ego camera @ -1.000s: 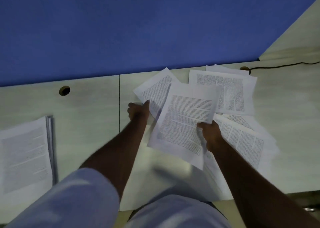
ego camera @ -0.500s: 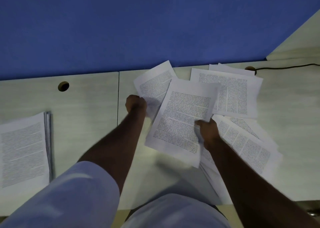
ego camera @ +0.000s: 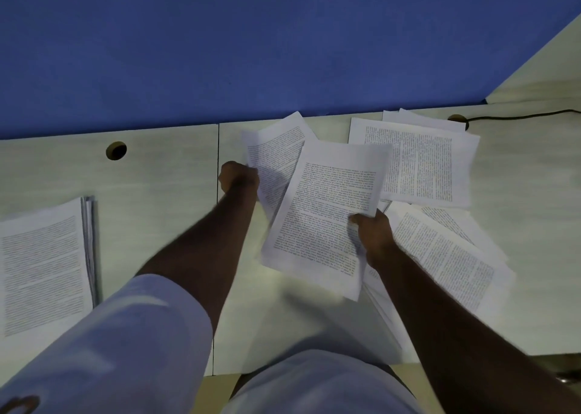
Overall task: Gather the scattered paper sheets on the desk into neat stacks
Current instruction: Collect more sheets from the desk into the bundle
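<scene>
While we hold one bundle [ego camera: 323, 221] at mid-frame, our right hand [ego camera: 374, 234] pinching its right edge with thumb on top, our left hand [ego camera: 239, 177] has its fingers curled on the corner of a tilted sheet [ego camera: 276, 155] just above. That sheet looks gripped by one corner only, so a quick pull could crease or tear it. Loose sheets [ego camera: 440, 256] lie overlapped at right and upper right of the desk [ego camera: 163, 174]; dragging over them could push some off the near edge. A finished stack [ego camera: 41, 265] sits at far left, well apart.
</scene>
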